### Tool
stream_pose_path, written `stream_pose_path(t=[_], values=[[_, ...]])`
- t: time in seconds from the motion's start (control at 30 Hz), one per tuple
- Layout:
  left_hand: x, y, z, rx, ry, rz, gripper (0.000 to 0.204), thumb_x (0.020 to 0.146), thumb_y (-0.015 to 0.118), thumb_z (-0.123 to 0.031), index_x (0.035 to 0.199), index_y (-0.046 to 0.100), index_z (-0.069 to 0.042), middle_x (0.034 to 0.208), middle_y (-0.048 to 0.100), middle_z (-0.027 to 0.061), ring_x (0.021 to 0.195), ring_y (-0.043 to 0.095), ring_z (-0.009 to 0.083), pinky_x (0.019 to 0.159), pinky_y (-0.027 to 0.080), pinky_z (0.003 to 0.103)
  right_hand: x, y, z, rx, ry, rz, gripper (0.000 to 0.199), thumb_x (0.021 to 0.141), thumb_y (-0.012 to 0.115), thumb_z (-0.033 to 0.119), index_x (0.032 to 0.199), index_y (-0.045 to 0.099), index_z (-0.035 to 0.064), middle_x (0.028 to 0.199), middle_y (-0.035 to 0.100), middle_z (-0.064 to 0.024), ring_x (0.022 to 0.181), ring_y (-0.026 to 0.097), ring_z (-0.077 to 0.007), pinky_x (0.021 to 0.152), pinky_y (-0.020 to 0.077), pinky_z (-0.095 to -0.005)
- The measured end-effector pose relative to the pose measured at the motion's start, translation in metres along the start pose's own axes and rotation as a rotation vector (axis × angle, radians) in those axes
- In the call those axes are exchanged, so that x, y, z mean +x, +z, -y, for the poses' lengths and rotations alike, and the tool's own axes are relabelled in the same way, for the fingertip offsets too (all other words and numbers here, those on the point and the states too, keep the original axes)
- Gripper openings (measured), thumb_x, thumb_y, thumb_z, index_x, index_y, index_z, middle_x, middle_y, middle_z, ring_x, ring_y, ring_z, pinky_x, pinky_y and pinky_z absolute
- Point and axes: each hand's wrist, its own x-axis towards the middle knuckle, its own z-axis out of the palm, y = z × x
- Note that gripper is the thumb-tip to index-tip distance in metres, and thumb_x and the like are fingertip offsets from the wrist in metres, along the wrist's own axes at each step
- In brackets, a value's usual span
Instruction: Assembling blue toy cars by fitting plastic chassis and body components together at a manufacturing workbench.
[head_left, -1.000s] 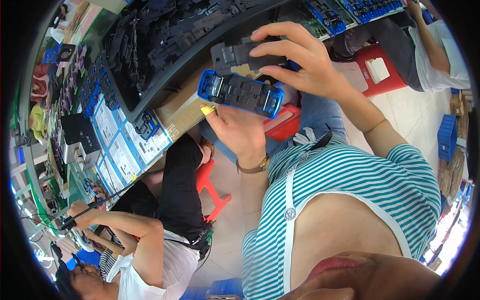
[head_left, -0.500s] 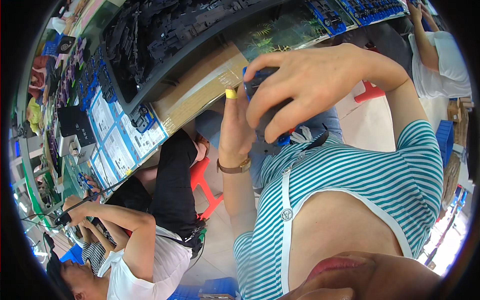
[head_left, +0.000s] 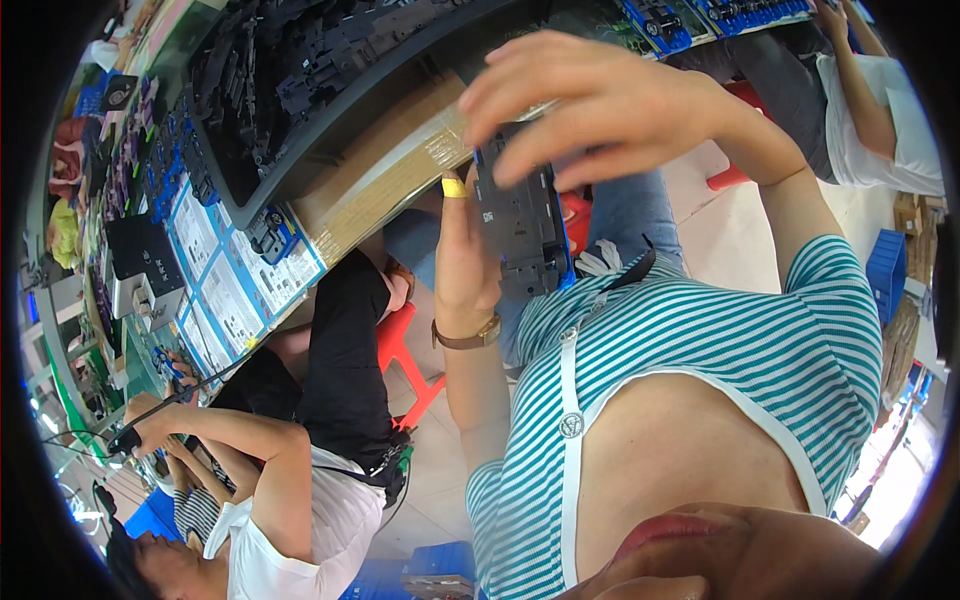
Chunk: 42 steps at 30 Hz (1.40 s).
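My left hand (head_left: 465,250), with yellow tape round the thumb, grips a flat black plastic part with blue edges (head_left: 527,235) by its left side. The part is held upright in front of my body, its broad black face showing. My left fingers behind it are mostly hidden. Above its upper end is my right hand (head_left: 610,105), open, with fingers spread and slightly smeared by motion. Nothing shows in that hand; whether a fingertip touches the part I cannot tell.
A large black bin (head_left: 330,130) full of black plastic parts stands on the workbench. Left of it lie printed sheets (head_left: 225,275), with a blue-and-black part (head_left: 272,235) on them. Blue-and-black assemblies (head_left: 660,25) line the far side. A co-worker (head_left: 290,500) sits at left by a red stool (head_left: 405,365).
My right hand has lifted off the black plastic part and moved up, its fingers opening. The part's broad face is now uncovered, while my left hand keeps its grip.
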Motion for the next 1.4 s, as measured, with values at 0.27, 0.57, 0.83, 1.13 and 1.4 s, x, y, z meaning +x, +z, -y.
stream_pose_path(t=[0.27, 0.57, 0.83, 1.13, 1.4], values=[[0.013, -0.011, 0.012, 0.178, 0.068, -0.091, 0.057, 0.097, 0.022, -0.047, 0.132, 0.038, -0.005, 0.121, 0.053, 0.0161, 0.103, 0.059, 0.0298, 0.079, 0.054, 0.043, 0.002, 0.010, 0.011, -0.186, 0.040, 0.123, 0.043, 0.070, 0.062, 0.001, 0.112, 0.059, 0.0121, 0.128, 0.048, -0.0059, 0.120, 0.044, -0.0282, 0.098, 0.0369, -0.0410], [0.008, 0.008, 0.010, 0.323, 0.032, -0.068, 0.056, 0.098, 0.024, -0.046, 0.135, 0.034, -0.005, 0.134, 0.044, 0.0109, 0.118, 0.048, 0.0221, 0.096, 0.042, 0.035, 0.009, 0.014, 0.003, -0.099, -0.045, 0.328, 0.049, 0.063, 0.071, 0.009, 0.111, 0.061, 0.0104, 0.109, 0.057, -0.0055, 0.110, 0.050, -0.0238, 0.094, 0.0413, -0.0374], [0.015, -0.014, 0.016, -0.188, -0.039, 0.269, 0.048, 0.098, 0.030, -0.041, 0.129, 0.041, -0.006, 0.125, 0.052, 0.0143, 0.109, 0.057, 0.0245, 0.088, 0.050, 0.038, 0.002, 0.009, 0.001, -0.015, -0.084, 0.263, 0.047, 0.063, 0.070, 0.018, 0.107, 0.060, 0.0049, 0.101, 0.057, -0.0078, 0.099, 0.054, -0.0285, 0.086, 0.0452, -0.0383], [0.022, -0.027, 0.024, -0.247, 0.201, 0.232, 0.067, 0.093, 0.023, -0.056, 0.132, 0.039, -0.004, 0.124, 0.051, 0.0163, 0.110, 0.051, 0.0372, 0.096, 0.039, 0.056, -0.037, 0.029, 0.029, -0.012, 0.723, -0.511, 0.043, 0.072, 0.071, 0.021, 0.110, 0.060, 0.0031, 0.103, 0.059, -0.0103, 0.096, 0.058, -0.0225, 0.078, 0.0480, -0.0321], [0.035, 0.006, 0.037, -0.177, 0.575, -0.069, 0.060, 0.094, 0.031, -0.053, 0.132, 0.039, -0.008, 0.131, 0.046, 0.0072, 0.121, 0.042, 0.0229, 0.104, 0.029, 0.037, -0.020, 0.106, 0.054, -0.218, 0.781, -0.720, 0.048, 0.065, 0.076, 0.020, 0.107, 0.060, 0.0022, 0.103, 0.059, -0.0132, 0.085, 0.062, -0.0268, 0.072, 0.0522, -0.0318]])
